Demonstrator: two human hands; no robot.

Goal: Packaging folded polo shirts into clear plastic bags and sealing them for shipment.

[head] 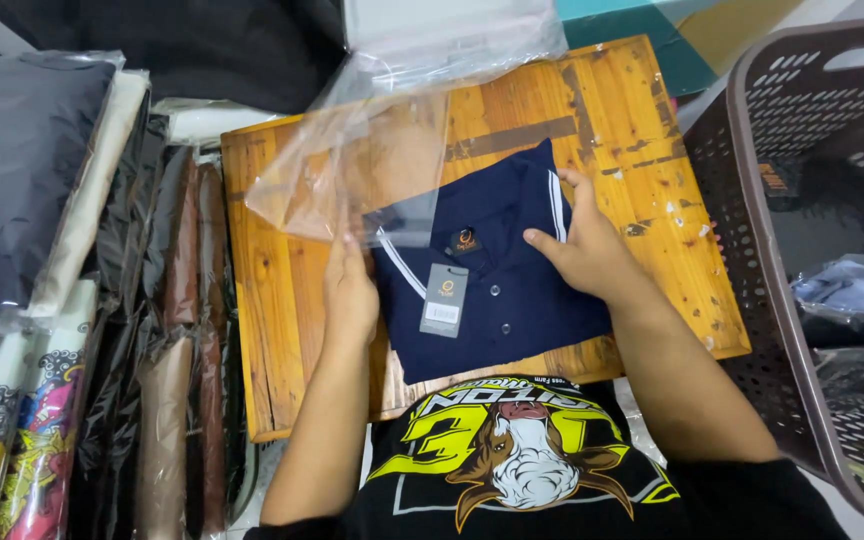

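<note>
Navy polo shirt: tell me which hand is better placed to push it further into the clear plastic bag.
Probably the right hand: it lies flat on the navy polo shirt near the collar. The left hand sits at the clear plastic bag opening, seemingly holding it.

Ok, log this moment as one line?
left hand: on clear plastic bag mouth | right hand: on folded navy polo shirt | shirt: collar just inside bag | surface: wooden board
</note>
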